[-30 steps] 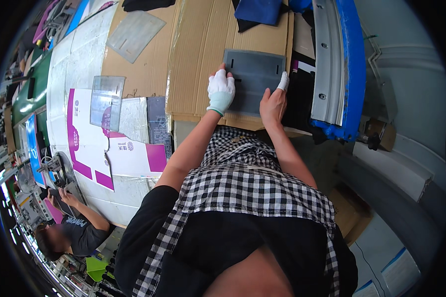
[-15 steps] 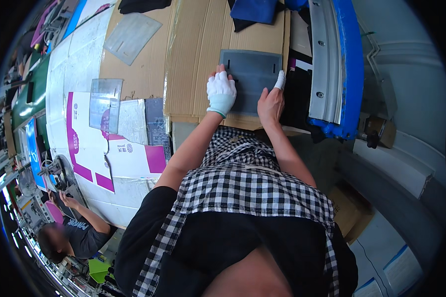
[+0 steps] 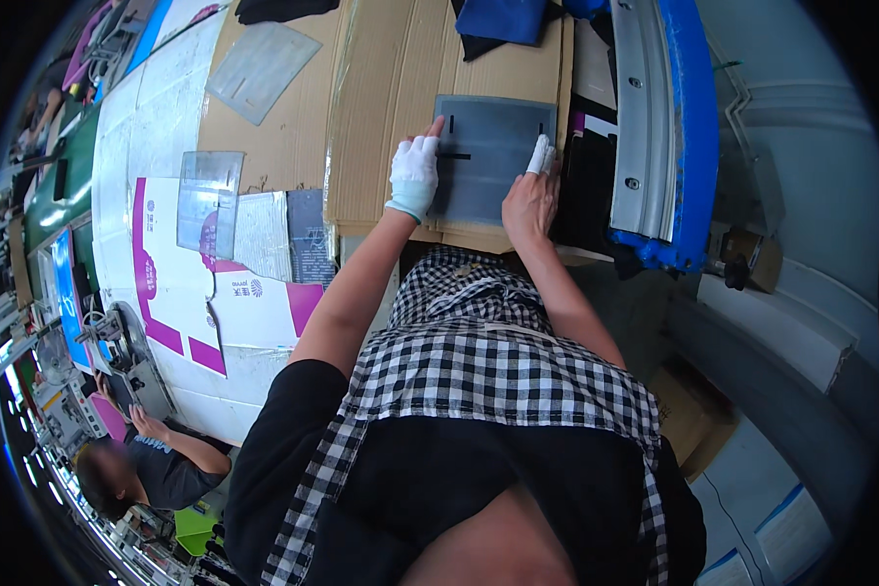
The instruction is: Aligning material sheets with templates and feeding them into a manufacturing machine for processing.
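Note:
A flat grey rectangular sheet with narrow dark slots (image 3: 488, 181) lies on brown cardboard in front of me; it looks like a template. Along its left edge rests my left hand (image 3: 416, 174), in a white glove with bare fingertips, its fingers stretched out. My right hand (image 3: 531, 200) lies on the sheet's right side, fingers extended and pointing away from me, with white covers on some fingertips. Neither hand grips anything that I can see. Whether something lies beneath the sheet, I cannot tell.
Clear plastic templates (image 3: 264, 70) lie to the left, one on white-and-purple printed board (image 3: 166, 293). Blue and black fabric pieces (image 3: 501, 20) sit at the far side. A blue-and-metal machine rail (image 3: 645, 127) borders the right. At lower left, another person (image 3: 171, 459) works.
My left hand has slid left to the sheet's edge, uncovering a horizontal slot. My right hand's covered fingers have moved left from the right edge onto the sheet. The sheet stays nearly in place.

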Demonstrator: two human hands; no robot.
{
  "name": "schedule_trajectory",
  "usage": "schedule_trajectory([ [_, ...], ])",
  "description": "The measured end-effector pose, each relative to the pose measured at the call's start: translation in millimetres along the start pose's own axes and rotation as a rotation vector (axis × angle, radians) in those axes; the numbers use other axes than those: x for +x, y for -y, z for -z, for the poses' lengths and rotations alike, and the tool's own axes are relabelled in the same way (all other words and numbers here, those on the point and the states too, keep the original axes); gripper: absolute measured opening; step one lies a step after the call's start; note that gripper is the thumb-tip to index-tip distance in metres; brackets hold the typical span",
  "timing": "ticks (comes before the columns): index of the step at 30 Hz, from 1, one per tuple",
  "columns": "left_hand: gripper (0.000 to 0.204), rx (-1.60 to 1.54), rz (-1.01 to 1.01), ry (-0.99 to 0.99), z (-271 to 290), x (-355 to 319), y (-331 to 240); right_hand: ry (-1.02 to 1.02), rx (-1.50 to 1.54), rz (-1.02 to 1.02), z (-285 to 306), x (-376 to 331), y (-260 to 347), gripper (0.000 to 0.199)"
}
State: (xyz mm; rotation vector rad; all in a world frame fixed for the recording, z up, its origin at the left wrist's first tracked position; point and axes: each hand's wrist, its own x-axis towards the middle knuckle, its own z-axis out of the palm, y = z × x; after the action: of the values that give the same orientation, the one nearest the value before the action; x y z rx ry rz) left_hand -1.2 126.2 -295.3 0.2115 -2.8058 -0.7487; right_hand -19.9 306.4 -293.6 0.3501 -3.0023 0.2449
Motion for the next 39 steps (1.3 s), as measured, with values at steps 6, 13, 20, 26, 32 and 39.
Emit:
schedule_trajectory([
  [6,0.054,-0.112,0.155,0.003,3.5,10.5,7.9,0.103,0.143,-0.054,12.5,1.2,11.2,0.053],
  [13,0.054,-0.009,0.236,0.037,23.5,28.5,9.4,0.219,0.314,-0.174,23.0,4.7,6.4,0.053],
  [20,0.053,0.057,0.075,-0.209,24.2,50.9,-6.2,-0.031,0.667,-0.304,-4.3,1.4,-5.7,0.054],
  [26,0.055,-0.017,-0.273,-0.249,-6.4,58.3,-82.8,-0.227,0.481,-0.168,-0.8,-0.6,-4.2,0.05],
  [32,0.054,-0.048,-0.207,-0.177,-45.7,47.5,-35.1,-0.218,0.54,-0.343,10.0,17.6,-6.3,0.039],
  [39,0.053,-0.081,-0.189,0.001,-7.7,10.2,-31.9,-0.109,0.878,-0.5,29.1,19.8,-14.2,0.037],
])
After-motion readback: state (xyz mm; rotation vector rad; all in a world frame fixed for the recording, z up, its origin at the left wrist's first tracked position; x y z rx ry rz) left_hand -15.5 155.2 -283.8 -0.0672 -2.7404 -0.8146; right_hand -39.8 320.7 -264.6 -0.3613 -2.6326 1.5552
